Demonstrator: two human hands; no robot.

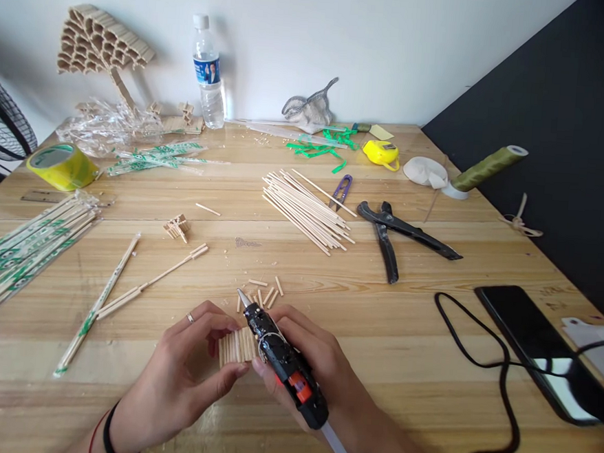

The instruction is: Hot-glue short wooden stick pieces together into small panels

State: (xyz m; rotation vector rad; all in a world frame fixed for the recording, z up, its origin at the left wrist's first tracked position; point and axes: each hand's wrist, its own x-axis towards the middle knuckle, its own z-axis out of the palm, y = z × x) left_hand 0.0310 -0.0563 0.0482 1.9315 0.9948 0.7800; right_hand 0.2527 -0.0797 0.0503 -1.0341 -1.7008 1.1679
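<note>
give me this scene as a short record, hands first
left hand: holds a block of short wooden sticks
right hand: holds a glue gun
just beyond hands: loose stick pieces
middle: long thin sticks, purple-handled snips
left: wrapped chopsticks, yellow tape roll
right: smartphone
back: water bottle, yellow tape measure

Yellow tape measure [381,153]; purple-handled snips [342,190]; black-and-red glue gun [285,363].
</note>
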